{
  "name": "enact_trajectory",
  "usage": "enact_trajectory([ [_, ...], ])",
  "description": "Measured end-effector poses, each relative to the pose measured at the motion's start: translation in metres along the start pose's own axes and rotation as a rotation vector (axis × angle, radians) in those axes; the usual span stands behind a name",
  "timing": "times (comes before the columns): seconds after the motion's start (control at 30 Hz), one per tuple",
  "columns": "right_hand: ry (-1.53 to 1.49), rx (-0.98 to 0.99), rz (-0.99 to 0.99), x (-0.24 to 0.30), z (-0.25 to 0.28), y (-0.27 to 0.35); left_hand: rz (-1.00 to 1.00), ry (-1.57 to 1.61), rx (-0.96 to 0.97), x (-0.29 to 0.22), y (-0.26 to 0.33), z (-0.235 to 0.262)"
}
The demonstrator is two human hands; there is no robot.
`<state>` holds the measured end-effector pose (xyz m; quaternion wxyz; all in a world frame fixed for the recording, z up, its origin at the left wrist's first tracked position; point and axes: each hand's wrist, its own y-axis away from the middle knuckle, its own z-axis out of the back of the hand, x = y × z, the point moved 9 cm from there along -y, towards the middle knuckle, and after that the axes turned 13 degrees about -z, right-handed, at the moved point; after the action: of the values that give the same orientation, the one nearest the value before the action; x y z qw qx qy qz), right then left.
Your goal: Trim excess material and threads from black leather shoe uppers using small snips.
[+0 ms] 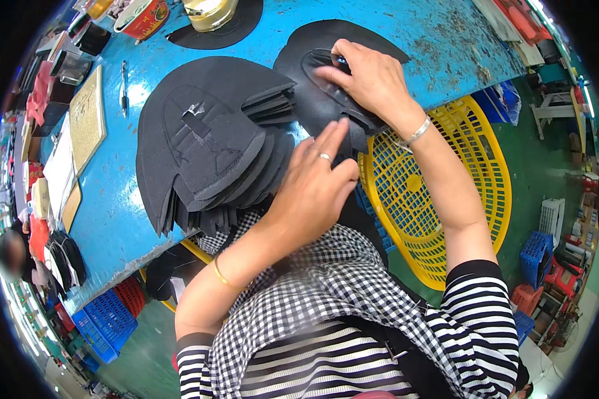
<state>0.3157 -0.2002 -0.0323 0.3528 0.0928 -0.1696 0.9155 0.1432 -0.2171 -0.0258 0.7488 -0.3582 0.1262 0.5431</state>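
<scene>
A black, curved-edged panel (pixel 301 86) lies at the far edge of a stack, with a raised oval outline and a dark opening on it. My right hand (pixel 373 78) is over this panel, its fingers bent at the opening and its thumb lying across the surface; the other fingertips are hidden. Close to the panel's near edge, my left hand (pixel 316 189) has its fingers stretched forward, with the tips at a dark strip. To its left, a thick stack of similar black panels (pixel 206 126) rests on the table, with cut notches and a small silvery patch on top.
The blue worktable (pixel 130 169) has scuffed paint. A yellow plastic basket (pixel 499 193) stands below its right edge. At the far side are a red bowl (pixel 142 18) and a tape roll (pixel 209 14). A pen (pixel 124 90) and a board (pixel 86 120) lie left; blue crates (pixel 106 326) stand below.
</scene>
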Motion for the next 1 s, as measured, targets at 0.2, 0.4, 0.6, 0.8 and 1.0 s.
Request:
enact_trajectory([
  [0.2,-0.188,-0.002,0.184,-0.003,0.018,0.011,-0.041,-0.149,0.036,0.008,0.012,-0.02],
  [0.4,-0.215,0.008,0.244,0.022,0.014,0.024,-0.042,-0.197,0.047,0.004,0.013,-0.021],
  [0.6,-0.104,-0.064,0.347,0.031,0.01,0.031,-0.031,-0.176,0.042,0.003,0.014,-0.023],
  [0.8,-0.532,0.138,0.058,-0.005,0.012,0.014,-0.017,-0.163,0.057,0.003,0.017,-0.02],
  [1.0,-0.293,0.123,0.167,0.014,0.007,0.027,-0.017,-0.16,0.043,0.006,0.018,-0.02],
])
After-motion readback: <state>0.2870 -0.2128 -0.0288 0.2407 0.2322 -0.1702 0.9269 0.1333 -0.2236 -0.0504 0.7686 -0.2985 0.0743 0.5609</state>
